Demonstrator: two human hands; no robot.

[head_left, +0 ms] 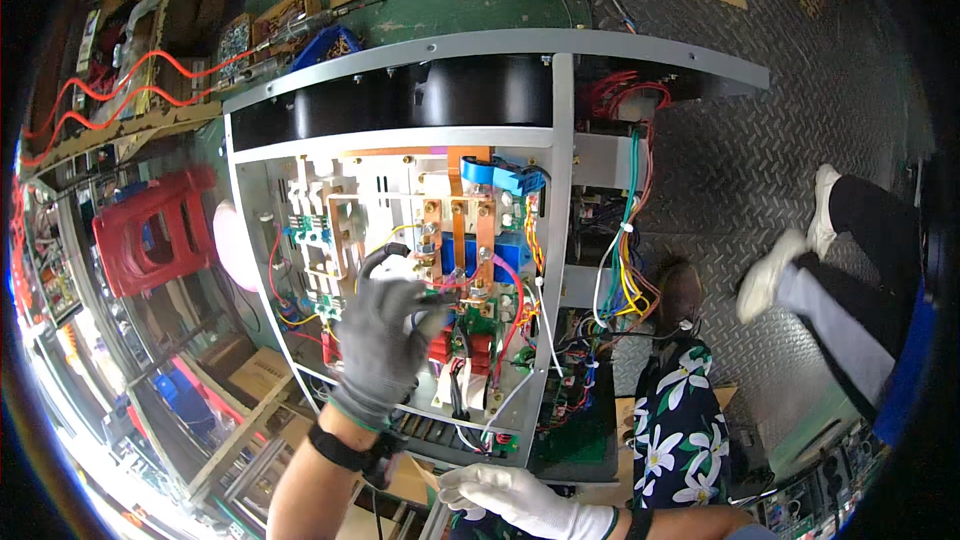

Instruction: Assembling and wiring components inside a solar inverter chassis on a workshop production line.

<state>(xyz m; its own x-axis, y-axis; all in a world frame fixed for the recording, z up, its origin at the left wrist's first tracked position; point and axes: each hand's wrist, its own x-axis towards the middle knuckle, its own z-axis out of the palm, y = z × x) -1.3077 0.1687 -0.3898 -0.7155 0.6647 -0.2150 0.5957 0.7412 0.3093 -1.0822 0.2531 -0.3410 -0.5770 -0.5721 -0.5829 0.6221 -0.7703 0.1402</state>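
An open metal electrical cabinet (565, 210) lies before me, with copper bars (458, 230), green circuit boards and coloured wires inside. My left hand (385, 340), in a grey glove with a dark strap at the wrist, reaches over the lower ends of the bars. Its thumb and fingers curl together beside a pink cable (513, 275); whatever lies between the fingertips is too small to make out. By the cabinet's near edge is my right hand (510, 498), in a white glove, its fingers loosely stretched to the left. I see nothing held in it.
A blue part (505, 176) sits at the top of the bars. Wire bundles (630, 270) hang along the cabinet's right side. To the left are a red plastic stool (155, 230) and coiled red air hoses (120, 90). Another person's legs and white shoes (770, 275) are at right.
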